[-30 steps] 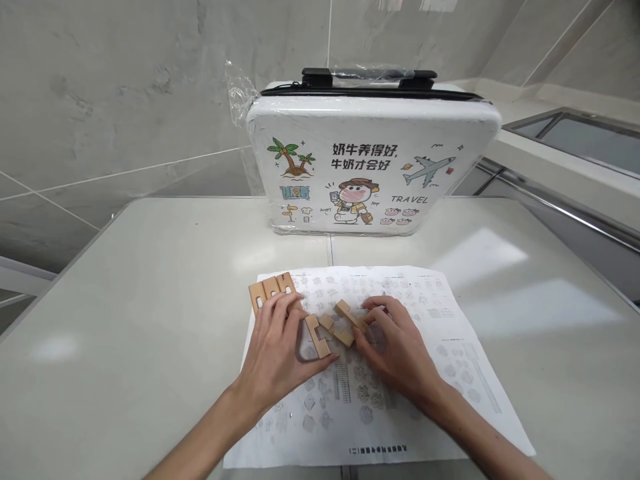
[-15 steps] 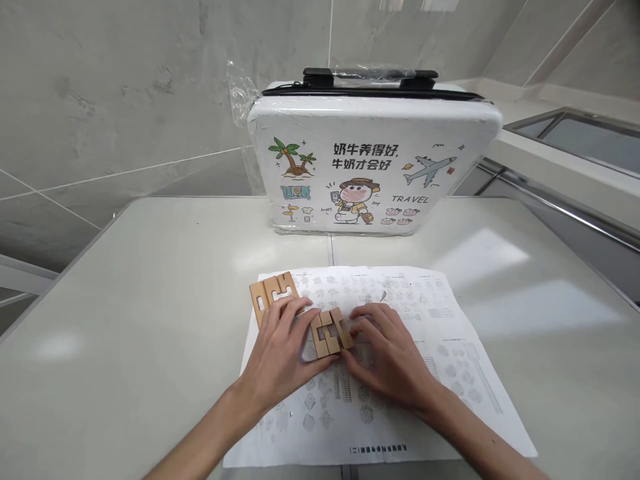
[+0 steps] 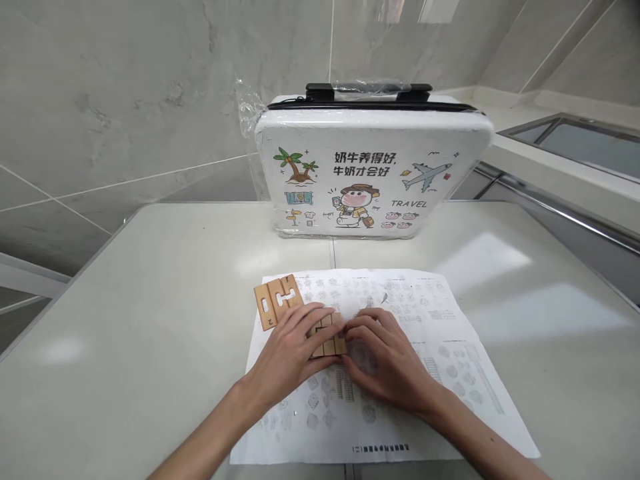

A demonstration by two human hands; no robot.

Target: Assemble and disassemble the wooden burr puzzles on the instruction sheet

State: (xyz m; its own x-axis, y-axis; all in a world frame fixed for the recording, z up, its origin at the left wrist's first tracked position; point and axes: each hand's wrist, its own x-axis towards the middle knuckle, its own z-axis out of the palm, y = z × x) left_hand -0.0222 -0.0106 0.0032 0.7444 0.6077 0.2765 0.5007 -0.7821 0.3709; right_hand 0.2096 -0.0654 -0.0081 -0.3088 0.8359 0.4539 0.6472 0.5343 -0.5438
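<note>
Three wooden blocks (image 3: 329, 347) lie side by side between our hands, long axes pointing away from us. Left hand (image 3: 290, 347) nearer: we grasp blocks between fingers and thumb. Right hand (image 3: 387, 357) curled at right edge; grip unclear.

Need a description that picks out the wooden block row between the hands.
Find the upright white cartoon-printed case; before it lies a white printed paper sheet. On it sits the row of light wooden blocks. It lies between the left hand and right hand, whereas the slotted brown wooden strips lie at the sheet's far left corner.
</note>
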